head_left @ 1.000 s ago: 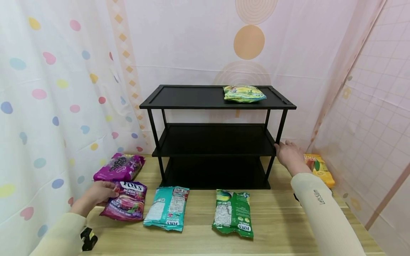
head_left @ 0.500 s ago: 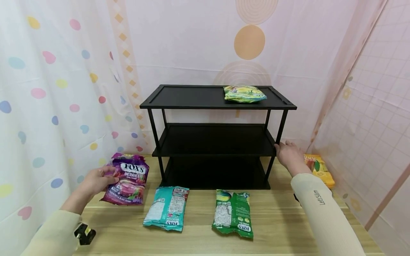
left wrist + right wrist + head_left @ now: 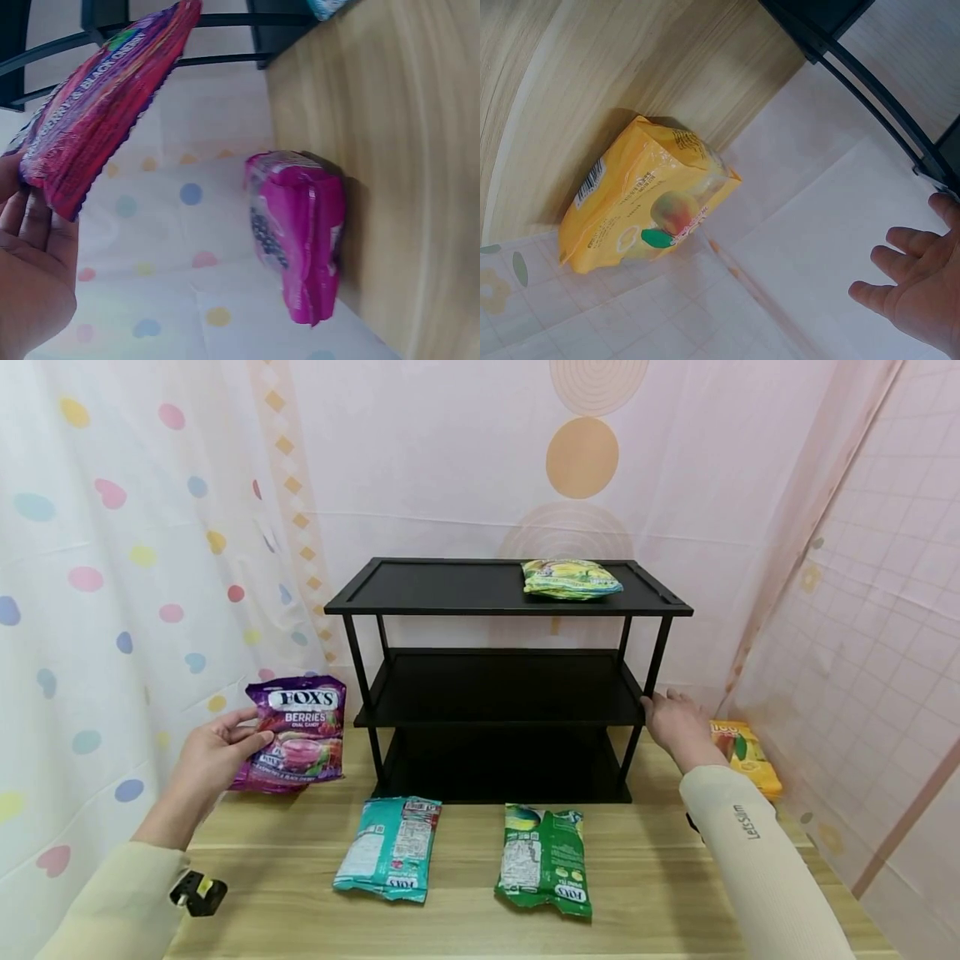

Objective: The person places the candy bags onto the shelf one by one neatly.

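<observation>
My left hand (image 3: pixel 213 756) pinches the left edge of a purple bag of Fox's Berries candy (image 3: pixel 303 731), held up in the air left of the black three-tier rack (image 3: pixel 510 689). In the left wrist view the candy bag (image 3: pixel 112 105) is seen edge-on, fingers under it and thumb on its face. Behind it, a magenta bag with a grape picture (image 3: pixel 300 232) stands on the table, mostly covered in the head view. My right hand (image 3: pixel 678 727) touches the rack's right front post at the middle shelf; in the right wrist view its fingers (image 3: pixel 896 262) are spread and nearly straight.
A yellow-green bag (image 3: pixel 572 579) lies on the top shelf, right side. In front of the rack lie a teal bag (image 3: pixel 390 852) and a green bag (image 3: pixel 546 860). A yellow mango bag (image 3: pixel 649 199) stands at the right, by the curtain (image 3: pixel 885 610).
My left hand has lifted the Fox's Berries bag off the table, upward and away from me, and it now hides most of the grape bag. The right hand stays at the rack's post.
</observation>
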The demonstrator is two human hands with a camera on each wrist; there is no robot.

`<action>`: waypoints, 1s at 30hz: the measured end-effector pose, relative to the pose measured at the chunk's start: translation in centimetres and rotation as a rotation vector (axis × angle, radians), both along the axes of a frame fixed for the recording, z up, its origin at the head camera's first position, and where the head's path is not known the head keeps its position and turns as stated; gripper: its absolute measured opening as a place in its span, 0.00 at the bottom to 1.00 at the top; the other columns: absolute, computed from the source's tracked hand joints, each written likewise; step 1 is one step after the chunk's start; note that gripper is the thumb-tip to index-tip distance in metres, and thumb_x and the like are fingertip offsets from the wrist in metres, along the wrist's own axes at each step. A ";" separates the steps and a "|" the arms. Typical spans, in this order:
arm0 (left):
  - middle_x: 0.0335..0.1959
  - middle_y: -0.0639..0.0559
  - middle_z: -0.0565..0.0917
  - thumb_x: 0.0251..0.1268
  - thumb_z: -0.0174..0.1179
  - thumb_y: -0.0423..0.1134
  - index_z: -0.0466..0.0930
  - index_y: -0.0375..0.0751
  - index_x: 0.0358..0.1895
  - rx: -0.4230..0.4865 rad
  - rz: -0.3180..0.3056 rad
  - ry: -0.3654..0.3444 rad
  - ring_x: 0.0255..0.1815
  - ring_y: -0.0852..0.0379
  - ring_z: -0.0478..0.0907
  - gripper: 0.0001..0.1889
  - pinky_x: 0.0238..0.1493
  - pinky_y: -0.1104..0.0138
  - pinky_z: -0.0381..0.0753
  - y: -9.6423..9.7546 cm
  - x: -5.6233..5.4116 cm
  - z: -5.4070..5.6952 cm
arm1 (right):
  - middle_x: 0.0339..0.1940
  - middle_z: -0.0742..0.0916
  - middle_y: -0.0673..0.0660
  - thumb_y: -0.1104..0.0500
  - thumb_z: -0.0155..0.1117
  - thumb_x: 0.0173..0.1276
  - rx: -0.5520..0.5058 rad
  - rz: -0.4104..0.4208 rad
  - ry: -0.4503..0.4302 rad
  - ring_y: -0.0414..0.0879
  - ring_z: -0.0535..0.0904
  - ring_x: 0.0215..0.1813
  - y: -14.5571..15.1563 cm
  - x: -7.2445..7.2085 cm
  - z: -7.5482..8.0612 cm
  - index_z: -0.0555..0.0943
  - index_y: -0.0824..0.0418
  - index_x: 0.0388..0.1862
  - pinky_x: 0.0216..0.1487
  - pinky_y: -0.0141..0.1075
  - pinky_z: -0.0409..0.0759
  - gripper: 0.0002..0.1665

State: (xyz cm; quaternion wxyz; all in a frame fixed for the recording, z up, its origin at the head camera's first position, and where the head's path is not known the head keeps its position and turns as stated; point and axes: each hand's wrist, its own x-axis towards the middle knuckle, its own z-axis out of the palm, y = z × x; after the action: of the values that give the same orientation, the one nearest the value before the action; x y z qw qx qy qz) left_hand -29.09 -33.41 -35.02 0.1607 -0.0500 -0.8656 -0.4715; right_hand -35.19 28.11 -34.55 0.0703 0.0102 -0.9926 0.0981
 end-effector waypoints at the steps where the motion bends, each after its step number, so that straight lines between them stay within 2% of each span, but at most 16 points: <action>1: 0.39 0.66 0.87 0.72 0.61 0.41 0.67 0.25 0.67 0.029 0.001 0.017 0.36 0.79 0.78 0.29 0.37 0.82 0.75 0.1 0.1 0.3 | 0.73 0.64 0.76 0.51 0.31 0.84 0.000 0.001 0.001 0.71 0.56 0.73 0.0 0.0 0.0 0.67 0.72 0.71 0.67 0.70 0.53 0.32; 3: 0.34 0.79 0.83 0.71 0.61 0.41 0.71 0.31 0.66 0.063 0.005 0.050 0.35 0.79 0.78 0.25 0.36 0.81 0.75 0.2 0.2 0.8 | 0.73 0.64 0.75 0.51 0.32 0.84 0.001 0.002 0.003 0.71 0.56 0.73 0.0 0.0 -0.1 0.67 0.72 0.71 0.67 0.70 0.53 0.32; 5: 0.32 0.82 0.82 0.71 0.62 0.40 0.75 0.39 0.63 0.080 0.008 0.086 0.34 0.79 0.79 0.20 0.33 0.81 0.75 0.4 0.3 1.4 | 0.73 0.64 0.75 0.51 0.32 0.84 -0.002 0.001 0.005 0.71 0.56 0.73 0.0 0.0 -0.1 0.67 0.72 0.71 0.67 0.70 0.53 0.32; 8: 0.32 0.78 0.84 0.70 0.62 0.37 0.80 0.52 0.58 0.139 0.002 0.128 0.33 0.77 0.80 0.15 0.32 0.81 0.76 0.6 0.5 2.3 | 0.73 0.65 0.75 0.51 0.32 0.84 -0.010 0.000 0.008 0.71 0.57 0.73 0.0 0.0 -0.1 0.68 0.71 0.71 0.67 0.70 0.53 0.31; 13: 0.31 0.70 0.87 0.69 0.62 0.31 0.82 0.63 0.52 0.264 -0.034 0.188 0.30 0.74 0.82 0.17 0.32 0.81 0.77 0.8 0.4 3.7 | 0.73 0.65 0.75 0.51 0.31 0.84 -0.012 0.000 0.006 0.71 0.57 0.73 0.0 -0.1 -0.1 0.67 0.71 0.71 0.66 0.70 0.54 0.32; 17: 0.32 0.65 0.88 0.68 0.61 0.28 0.84 0.57 0.53 0.368 -0.090 0.234 0.30 0.71 0.84 0.19 0.31 0.81 0.78 0.7 0.3 4.9 | 0.71 0.67 0.75 0.51 0.32 0.84 -0.006 0.000 0.012 0.71 0.59 0.72 0.0 -0.1 -0.1 0.68 0.72 0.70 0.66 0.70 0.56 0.31; 18: 0.32 0.66 0.88 0.68 0.61 0.28 0.84 0.57 0.53 0.372 -0.087 0.241 0.30 0.71 0.84 0.18 0.31 0.81 0.78 0.7 0.4 5.3 | 0.70 0.68 0.75 0.51 0.32 0.84 -0.005 0.000 0.016 0.71 0.60 0.71 0.0 -0.1 -0.1 0.69 0.72 0.69 0.65 0.69 0.57 0.31; 25: 0.33 0.59 0.89 0.64 0.63 0.24 0.86 0.47 0.54 0.568 -0.153 0.301 0.31 0.67 0.86 0.18 0.35 0.80 0.79 0.8 0.8 8.4 | 0.70 0.69 0.75 0.51 0.32 0.84 -0.009 -0.001 0.018 0.71 0.61 0.70 -0.1 0.0 0.0 0.69 0.72 0.69 0.65 0.70 0.55 0.31; 30: 0.33 0.56 0.90 0.60 0.66 0.23 0.86 0.41 0.53 0.649 -0.152 0.349 0.33 0.65 0.87 0.18 0.38 0.79 0.80 1.1 1.0 10.5 | 0.72 0.66 0.75 0.51 0.31 0.84 -0.015 -0.003 0.007 0.71 0.58 0.72 -0.1 0.0 0.1 0.67 0.71 0.71 0.66 0.70 0.54 0.32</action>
State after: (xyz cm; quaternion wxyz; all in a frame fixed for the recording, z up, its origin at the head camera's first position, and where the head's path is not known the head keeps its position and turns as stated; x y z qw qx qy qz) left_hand -28.12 -32.30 -24.51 0.2776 -0.1403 -0.6247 -0.7163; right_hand -35.14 27.98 -34.50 0.0739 0.0085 -0.9917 0.1051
